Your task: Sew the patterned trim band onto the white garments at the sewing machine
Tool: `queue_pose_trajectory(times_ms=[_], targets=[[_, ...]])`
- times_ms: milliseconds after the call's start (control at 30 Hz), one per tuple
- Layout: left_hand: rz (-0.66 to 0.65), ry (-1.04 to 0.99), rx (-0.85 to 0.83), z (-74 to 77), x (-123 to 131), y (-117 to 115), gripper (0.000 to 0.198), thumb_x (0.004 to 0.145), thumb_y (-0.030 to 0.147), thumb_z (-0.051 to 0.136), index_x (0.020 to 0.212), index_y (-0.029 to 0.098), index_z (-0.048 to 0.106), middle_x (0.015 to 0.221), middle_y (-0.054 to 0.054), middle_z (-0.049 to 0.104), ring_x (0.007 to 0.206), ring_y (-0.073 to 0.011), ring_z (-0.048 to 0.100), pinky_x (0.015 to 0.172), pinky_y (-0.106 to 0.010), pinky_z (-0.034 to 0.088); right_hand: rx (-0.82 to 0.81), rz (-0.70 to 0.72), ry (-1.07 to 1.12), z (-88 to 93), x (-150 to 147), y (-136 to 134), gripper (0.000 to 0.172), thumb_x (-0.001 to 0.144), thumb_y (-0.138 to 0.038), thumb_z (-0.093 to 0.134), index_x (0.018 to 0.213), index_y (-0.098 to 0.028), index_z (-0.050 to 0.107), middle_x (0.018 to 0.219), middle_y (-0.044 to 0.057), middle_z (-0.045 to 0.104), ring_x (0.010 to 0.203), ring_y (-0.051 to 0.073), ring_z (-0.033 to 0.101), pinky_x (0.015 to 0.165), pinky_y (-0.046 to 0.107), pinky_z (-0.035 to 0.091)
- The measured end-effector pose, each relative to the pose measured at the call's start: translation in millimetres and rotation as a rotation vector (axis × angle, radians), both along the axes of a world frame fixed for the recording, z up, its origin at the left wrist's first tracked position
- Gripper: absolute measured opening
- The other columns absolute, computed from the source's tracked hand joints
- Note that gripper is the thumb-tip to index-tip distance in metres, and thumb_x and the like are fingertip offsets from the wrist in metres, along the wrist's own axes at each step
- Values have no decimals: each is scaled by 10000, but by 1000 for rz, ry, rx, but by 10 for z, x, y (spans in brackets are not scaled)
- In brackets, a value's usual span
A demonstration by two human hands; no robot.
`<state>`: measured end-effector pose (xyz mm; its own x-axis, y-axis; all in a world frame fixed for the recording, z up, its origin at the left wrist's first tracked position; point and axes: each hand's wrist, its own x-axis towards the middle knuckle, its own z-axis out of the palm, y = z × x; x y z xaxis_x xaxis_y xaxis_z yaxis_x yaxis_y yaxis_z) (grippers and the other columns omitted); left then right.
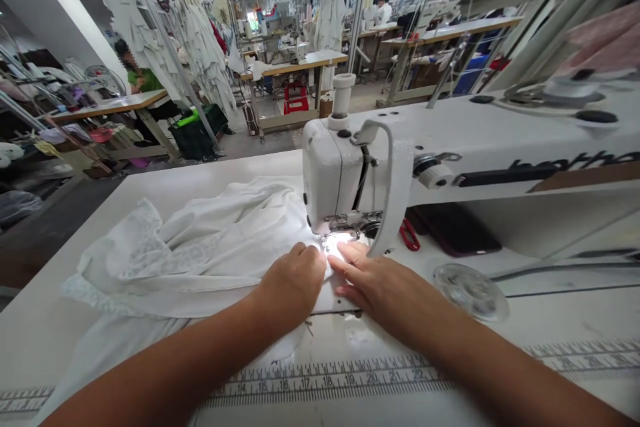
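Note:
White fabric, part of a garment point(215, 247) with a lace-like patterned edge, lies spread over the left of the sewing machine table. Its near end reaches under the lit needle area of a white sewing machine point(323, 167). My left hand point(297, 280) is closed on the fabric just left of the presser foot, its fingertips curled out of sight. To the right of the foot, my right hand point(373, 280) rests with fingers extended and apart, the tips touching the cloth by the needle plate. Glare and my fingers hide the needle tip.
A measuring tape point(320, 383) runs along the table's front. Right of my hand are a clear round plastic bobbin-like disc point(470, 290), a dark phone point(457, 230) and a red-handled small tool point(409, 235). Other sewing tables, hanging garments and people are farther back.

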<state>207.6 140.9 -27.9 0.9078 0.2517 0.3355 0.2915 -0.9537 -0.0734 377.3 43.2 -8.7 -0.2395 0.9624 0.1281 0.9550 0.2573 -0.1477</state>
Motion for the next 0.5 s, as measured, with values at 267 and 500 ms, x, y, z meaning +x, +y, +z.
queue_pose_trajectory(times_ms=[267,500], targets=[[7,-20,-41,-47,6,20,192,867,46,436,736,163,515,761,-46,526,717,-188,482,609,-308,483,7,7,74,42,0,10,230,913,-201,558,1138,-176,600,1280,150,574,880,233,662,684,348,524],[-16,-40,-38,-21,-1,18,213,873,61,425,709,179,495,738,-38,508,692,-183,473,576,-308,468,13,-25,91,72,-8,-3,170,908,-223,583,1075,-203,611,1174,94,643,697,182,638,629,324,494]])
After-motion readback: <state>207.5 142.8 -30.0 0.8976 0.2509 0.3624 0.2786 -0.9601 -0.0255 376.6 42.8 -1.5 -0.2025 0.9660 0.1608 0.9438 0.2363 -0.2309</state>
